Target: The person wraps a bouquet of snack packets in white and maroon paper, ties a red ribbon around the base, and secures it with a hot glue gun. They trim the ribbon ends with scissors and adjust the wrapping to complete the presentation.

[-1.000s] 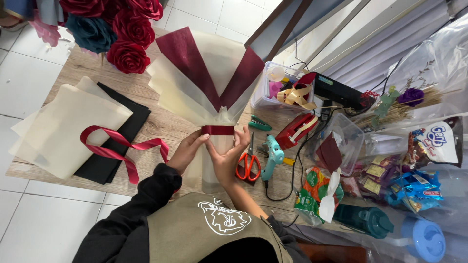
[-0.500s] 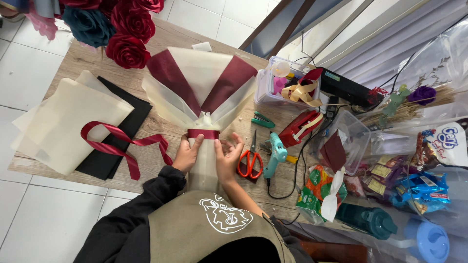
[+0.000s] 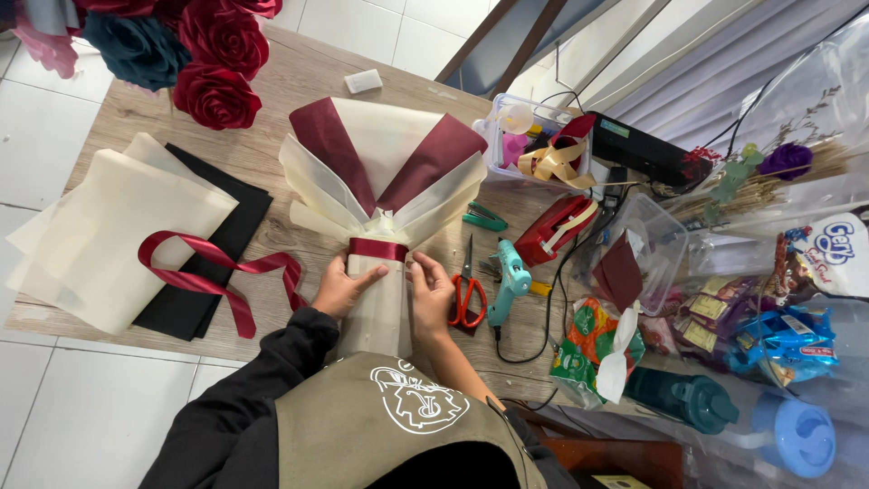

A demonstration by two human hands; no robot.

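A person in a black top and an olive apron stands over a wooden tabletop (image 3: pixel 299 86), both hands on a paper bouquet wrap (image 3: pixel 385 172) that lies flat in front of them. The wrap fans open at the far end in layers of cream and burgundy paper, and a band of dark red ribbon (image 3: pixel 377 248) already circles its neck. Below the band the cream stem section runs back toward the apron. The left hand (image 3: pixel 342 288) presses against the left side of that stem section, fingers curved round the paper just under the band; the right hand (image 3: pixel 431 292) cups the opposite side, thumb and fingers bent against it. Neither hand holds a tool.

By the look of it the wrap is folded, gathered and banded, yet no flowers sit inside the fan. The paper roses (image 3: pixel 217 91), red with one dark teal, lie well apart at the far left corner. A loose length of red ribbon (image 3: pixel 222 276) trails over cream sheets (image 3: pixel 109 235) and a black sheet (image 3: pixel 213 226) to the left, unused. Red-handled scissors (image 3: pixel 465 294) and a pale blue glue gun (image 3: pixel 510 279) rest just beside the right hand, with a red stapler (image 3: pixel 561 226) and a clear box (image 3: pixel 507 163) of ribbon scraps beyond.
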